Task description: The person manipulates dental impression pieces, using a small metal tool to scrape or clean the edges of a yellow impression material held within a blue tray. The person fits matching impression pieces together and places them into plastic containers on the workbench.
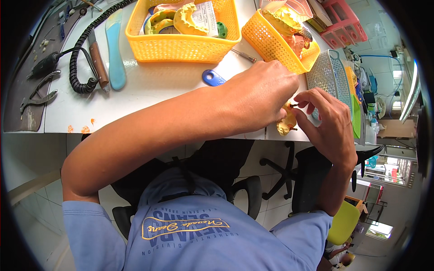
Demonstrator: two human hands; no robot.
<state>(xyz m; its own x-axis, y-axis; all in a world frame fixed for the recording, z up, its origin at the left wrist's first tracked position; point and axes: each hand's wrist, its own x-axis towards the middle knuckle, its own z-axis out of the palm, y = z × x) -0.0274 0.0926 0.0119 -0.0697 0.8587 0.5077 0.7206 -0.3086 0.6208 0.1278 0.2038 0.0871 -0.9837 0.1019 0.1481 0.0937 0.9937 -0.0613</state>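
Observation:
My left hand [266,90] grips a small pale-yellow dental cast [285,126] at the table's front edge, its fingers curled and mostly hidden behind the back of the hand. My right hand [330,126] is at the cast's right side, thumb and forefinger closed around a small dark pin [294,105] at the cast. A second short pin sticks out lower on the cast. Just left of my hands, a blue plastic tool with a hole [211,77] lies on the white table [104,113], and a screwdriver [244,56] lies behind it.
Two yellow baskets [181,49] [266,43] hold casts at the back. A grey basket [327,77] stands right. A turquoise spatula [116,54], knife [99,63], coiled cable [74,74] and pliers [38,99] lie left. A black chair [280,171] is below; another person [337,257] is at lower right.

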